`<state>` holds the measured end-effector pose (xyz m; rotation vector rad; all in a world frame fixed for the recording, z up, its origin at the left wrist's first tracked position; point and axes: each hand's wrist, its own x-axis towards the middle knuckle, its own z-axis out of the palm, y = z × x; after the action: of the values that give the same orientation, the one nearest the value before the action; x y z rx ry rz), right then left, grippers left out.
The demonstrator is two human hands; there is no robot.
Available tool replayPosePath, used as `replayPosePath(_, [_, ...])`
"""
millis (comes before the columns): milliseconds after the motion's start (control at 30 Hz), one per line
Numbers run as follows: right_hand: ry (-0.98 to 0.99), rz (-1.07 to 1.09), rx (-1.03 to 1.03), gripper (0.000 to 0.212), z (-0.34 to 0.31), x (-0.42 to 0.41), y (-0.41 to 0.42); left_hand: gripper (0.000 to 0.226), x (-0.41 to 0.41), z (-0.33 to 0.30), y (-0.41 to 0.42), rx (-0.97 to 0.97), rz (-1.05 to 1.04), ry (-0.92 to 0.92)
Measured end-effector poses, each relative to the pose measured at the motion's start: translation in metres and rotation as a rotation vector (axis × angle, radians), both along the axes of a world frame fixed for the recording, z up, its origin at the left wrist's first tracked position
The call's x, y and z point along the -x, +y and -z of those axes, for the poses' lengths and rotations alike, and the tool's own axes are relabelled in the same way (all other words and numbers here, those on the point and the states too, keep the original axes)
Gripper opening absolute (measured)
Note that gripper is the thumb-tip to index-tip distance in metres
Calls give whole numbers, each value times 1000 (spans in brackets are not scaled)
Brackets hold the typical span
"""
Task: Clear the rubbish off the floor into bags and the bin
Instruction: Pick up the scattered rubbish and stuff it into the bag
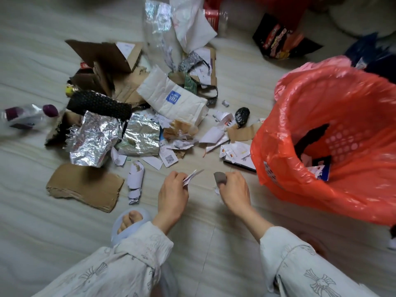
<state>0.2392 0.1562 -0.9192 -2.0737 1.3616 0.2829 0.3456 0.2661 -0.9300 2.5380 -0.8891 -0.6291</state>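
Rubbish lies heaped on the pale floor: torn cardboard (85, 186), crumpled silver foil (94, 139), a white paper bag (173, 99) and many paper scraps. My left hand (173, 189) pinches a few small paper scraps (191, 175) just above the floor. My right hand (234, 188) grips a small grey-brown scrap (220, 178), with a bit of white paper under its fingers. To the right stands a bin lined with a red plastic bag (278, 146); some paper and a dark item lie inside it.
A plastic bottle with a purple cap (27, 115) lies at the far left. A black snack wrapper (278, 39) and a red stool (212, 11) sit at the back. A rolled paper piece (135, 181) lies near my slippered foot (128, 221). A dark blue bag (370, 52) is behind the bin.
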Motion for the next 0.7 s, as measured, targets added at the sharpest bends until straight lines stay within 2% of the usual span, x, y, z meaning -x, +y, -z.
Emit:
replayPosePath(100, [-126, 31, 69, 25, -43, -3, -2, 22, -10, -37, -6, 116, 35, -111])
replayPosePath(200, [-313, 48, 168, 18, -86, -3, -6, 25, -16, -78, -17, 262, 96, -222])
replayPosePath(267, [-447, 65, 251, 13, -115, 1, -14, 25, -15, -109, -26, 379, 117, -259])
replayPosePath(367, [-542, 132, 362, 14, -156, 15, -32, 24, -4, -146, -47, 479, 178, -303])
replayPosePath(533, [-536, 351, 463, 13, -185, 70, -72, 25, 42, -186, -91, 588, 367, -309])
replayPosePath(633, [-492, 462, 440, 15, -184, 105, -92, 26, 75, -191, -123, 575, 431, -229])
replayPosePath(700, [-492, 494, 383, 26, -186, 118, -101, 34, 94, -188, -143, 547, 467, -186])
